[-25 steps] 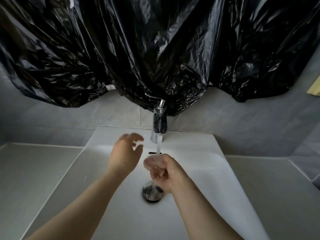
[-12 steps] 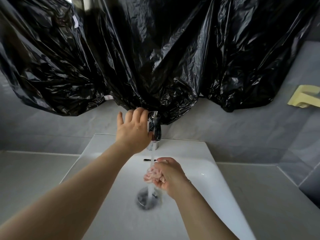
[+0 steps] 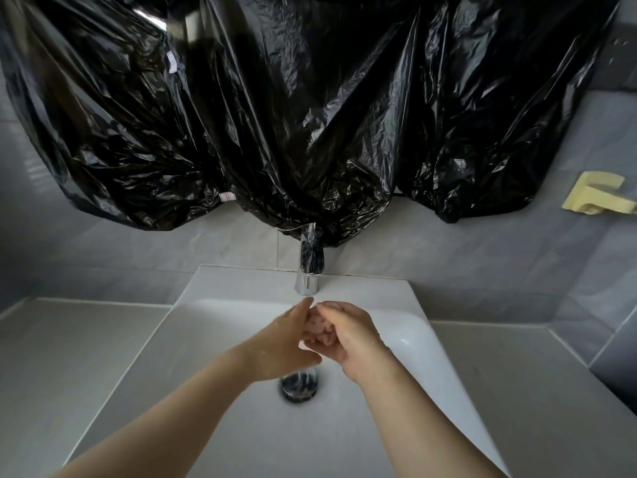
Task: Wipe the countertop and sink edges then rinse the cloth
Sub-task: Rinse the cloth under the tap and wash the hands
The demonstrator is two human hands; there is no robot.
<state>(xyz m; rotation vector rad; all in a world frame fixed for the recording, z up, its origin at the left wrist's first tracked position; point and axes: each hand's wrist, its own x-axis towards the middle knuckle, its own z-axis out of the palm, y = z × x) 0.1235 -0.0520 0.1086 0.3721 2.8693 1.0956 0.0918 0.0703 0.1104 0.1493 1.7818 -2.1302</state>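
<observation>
A small pink cloth, bunched up and wet, sits between my two hands over the white sink, just below the chrome tap. My right hand curls round the cloth. My left hand presses against it from the left, fingers fairly straight, thumb underneath. Most of the cloth is hidden by the hands. No water stream is visible from the tap; the drain below looks wet.
Black plastic sheeting hangs over the wall above the tap. Pale countertop runs left and right of the sink. A yellow holder is fixed to the right wall. Grey tiles line the back.
My left hand left the tap handle and came down to the cloth held by my right hand. The water stream seen earlier is no longer visible.
</observation>
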